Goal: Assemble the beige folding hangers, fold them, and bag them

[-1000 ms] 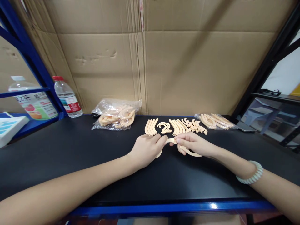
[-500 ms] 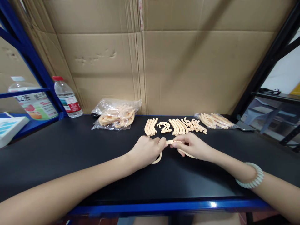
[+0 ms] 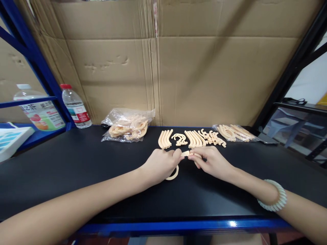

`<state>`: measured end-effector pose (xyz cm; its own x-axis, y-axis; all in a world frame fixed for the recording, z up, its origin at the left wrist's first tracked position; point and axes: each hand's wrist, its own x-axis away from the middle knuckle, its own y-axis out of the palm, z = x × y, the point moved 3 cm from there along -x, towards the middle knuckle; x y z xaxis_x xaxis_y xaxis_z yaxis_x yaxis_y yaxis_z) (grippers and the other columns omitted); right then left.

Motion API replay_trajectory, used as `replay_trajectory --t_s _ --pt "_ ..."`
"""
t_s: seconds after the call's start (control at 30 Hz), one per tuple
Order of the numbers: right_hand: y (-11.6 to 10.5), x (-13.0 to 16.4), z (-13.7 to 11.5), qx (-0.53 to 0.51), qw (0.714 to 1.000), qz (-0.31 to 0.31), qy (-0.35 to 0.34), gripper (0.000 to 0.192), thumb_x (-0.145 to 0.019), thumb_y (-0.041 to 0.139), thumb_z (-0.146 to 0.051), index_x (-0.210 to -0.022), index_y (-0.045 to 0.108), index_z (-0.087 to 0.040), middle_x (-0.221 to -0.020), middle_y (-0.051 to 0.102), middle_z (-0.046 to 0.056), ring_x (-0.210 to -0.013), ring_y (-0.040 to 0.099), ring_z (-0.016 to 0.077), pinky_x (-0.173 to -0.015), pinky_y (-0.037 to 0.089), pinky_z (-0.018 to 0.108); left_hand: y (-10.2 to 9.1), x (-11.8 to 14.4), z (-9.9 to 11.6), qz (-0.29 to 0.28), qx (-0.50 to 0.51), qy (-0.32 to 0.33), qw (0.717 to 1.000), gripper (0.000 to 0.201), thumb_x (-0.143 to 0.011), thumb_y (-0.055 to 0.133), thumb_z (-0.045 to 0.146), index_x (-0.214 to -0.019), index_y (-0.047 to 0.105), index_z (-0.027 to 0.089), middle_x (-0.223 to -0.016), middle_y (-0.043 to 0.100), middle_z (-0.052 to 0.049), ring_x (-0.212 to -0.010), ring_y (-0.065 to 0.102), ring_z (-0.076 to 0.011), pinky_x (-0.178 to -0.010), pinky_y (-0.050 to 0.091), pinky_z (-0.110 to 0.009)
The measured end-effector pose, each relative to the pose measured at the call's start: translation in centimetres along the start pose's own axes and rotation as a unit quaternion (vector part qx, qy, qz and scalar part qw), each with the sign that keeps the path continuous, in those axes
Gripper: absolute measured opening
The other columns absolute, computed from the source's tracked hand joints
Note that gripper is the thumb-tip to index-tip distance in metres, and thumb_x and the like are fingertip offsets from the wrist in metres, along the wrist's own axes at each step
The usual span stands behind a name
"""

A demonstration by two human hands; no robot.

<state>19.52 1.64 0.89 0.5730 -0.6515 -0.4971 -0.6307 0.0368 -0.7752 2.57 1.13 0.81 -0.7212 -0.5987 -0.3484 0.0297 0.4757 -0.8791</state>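
Hands meet at the middle of the black table (image 3: 76, 163), each pinching one end of a small curved plastic piece. The left hand (image 3: 159, 165) is closed on a beige curved piece (image 3: 173, 174) whose loop hangs out below the fingers and rests on the table; the right hand (image 3: 212, 162) grips a second piece (image 3: 192, 154) between thumb and fingertips, and the two ends touch between the hands. How much of that second piece lies inside the right palm cannot be told.

Just behind the hands lie loose rows of the same beige pieces (image 3: 190, 139), long bowed strips and shorter hooks, side by side. A clear bag of pieces (image 3: 127, 127) sits to the left rear, another bag (image 3: 235, 132) to the right rear. A water bottle (image 3: 75, 107) with a red cap stands by the blue shelf post (image 3: 38, 64), and a cardboard wall (image 3: 178, 68) backs the table. A pale bead bracelet (image 3: 274, 196) circles the right wrist.

These pieces look light, thin and smooth, probably stiff with a little spring, so they could slip or snap if bent hard. Holding close to the joining ends, as both hands do, seems the surest grip
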Motion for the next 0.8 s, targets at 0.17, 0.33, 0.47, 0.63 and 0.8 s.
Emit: replay_trajectory --t_s 0.17,0.33,0.47,0.63,0.8 --pt "0.0 0.4 -0.6 0.102 0.99 0.059 -0.083 0.033 -0.096 0.041 -0.024 -0.066 0.055 -0.017 -0.059 0.053 0.002 -0.055 0.048 0.0132 -0.055 0.037 0.025 0.1 -0.2 -0.3 -0.035 0.023 -0.031 0.999 0.034 -0.1 0.027 0.03 -0.086 0.054 0.014 -0.061 0.062 -0.006 -0.053 0.063 -0.0202 -0.046 0.039 -0.024" --pt "-0.7 0.3 -0.4 0.093 0.988 0.088 -0.081 0.029 -0.095 0.043 -0.024 -0.074 0.061 -0.016 -0.061 0.057 0.002 -0.057 0.05 0.0133 -0.056 0.039 0.026 0.7 -0.2 -0.9 -0.078 0.105 -0.112 0.985 0.033 -0.099 0.03 0.031 -0.086 0.056 0.015 -0.064 0.064 -0.005 -0.058 0.064 -0.0218 -0.052 0.041 -0.026" --pt "-2.0 -0.3 1.5 -0.029 0.994 0.099 0.033 0.03 -0.094 0.047 -0.031 -0.071 0.06 -0.017 -0.057 0.058 -0.001 -0.05 0.049 0.0104 -0.052 0.039 0.024 0.6 -0.3 -1.2 -0.027 0.271 -0.163 0.948 0.033 -0.096 0.034 0.031 -0.075 0.055 0.017 -0.061 0.06 -0.001 -0.056 0.06 -0.017 -0.055 0.039 -0.024" --pt "-3.6 -0.7 4.2 -0.149 0.973 0.145 0.102 0.03 -0.091 0.05 -0.042 -0.083 0.064 -0.017 -0.071 0.066 0.003 -0.057 0.056 0.0121 -0.054 0.044 0.024 1.9 -0.5 -2.2 -0.013 0.513 -0.27 0.815 0.034 -0.091 0.039 0.041 -0.069 0.052 0.019 -0.042 0.042 0.007 -0.037 0.041 -0.0105 -0.041 0.03 -0.02" --pt "-5.8 -0.7 6.6 -0.117 0.959 0.244 0.088 0.022 -0.084 0.06 -0.037 -0.091 0.069 -0.017 -0.087 0.068 0.007 -0.075 0.064 0.0164 -0.07 0.052 0.031 3.2 -0.6 -2.5 -0.019 0.638 -0.332 0.694 0.032 -0.088 0.042 0.045 -0.071 0.05 0.02 -0.041 0.04 0.009 -0.029 0.037 -0.008 -0.032 0.027 -0.018"
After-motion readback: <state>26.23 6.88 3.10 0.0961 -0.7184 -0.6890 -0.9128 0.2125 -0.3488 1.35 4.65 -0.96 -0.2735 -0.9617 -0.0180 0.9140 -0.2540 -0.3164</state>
